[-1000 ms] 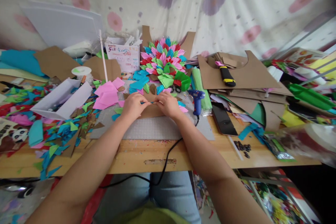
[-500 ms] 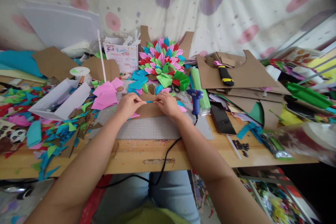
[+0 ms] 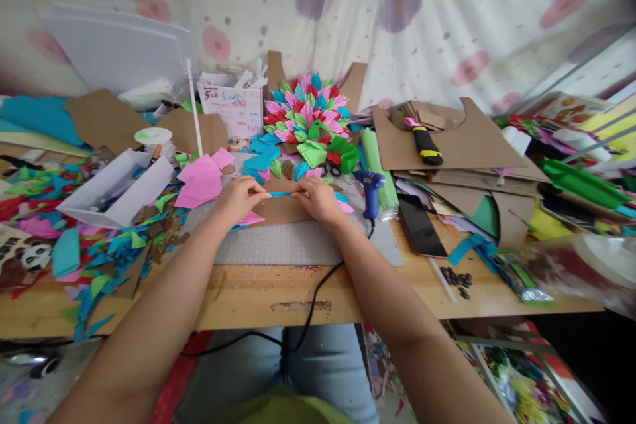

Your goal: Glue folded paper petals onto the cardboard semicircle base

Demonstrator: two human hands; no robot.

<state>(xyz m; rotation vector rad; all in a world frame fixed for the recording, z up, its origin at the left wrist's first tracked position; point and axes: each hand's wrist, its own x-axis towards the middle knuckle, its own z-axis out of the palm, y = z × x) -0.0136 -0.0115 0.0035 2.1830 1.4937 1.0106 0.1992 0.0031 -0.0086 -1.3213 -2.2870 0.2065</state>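
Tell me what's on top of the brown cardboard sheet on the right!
A long black-and-yellow tool lies on the brown cardboard sheet; what's beneath the tool is covered.

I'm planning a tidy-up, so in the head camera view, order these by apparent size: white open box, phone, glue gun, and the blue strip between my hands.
1. White open box
2. Phone
3. Glue gun
4. Blue strip, judging only its visible part

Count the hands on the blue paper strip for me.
2: the left hand pinches the blue paper strip at its left, and the right hand pinches it at its right, both over the brown cardboard. No other hand shows.
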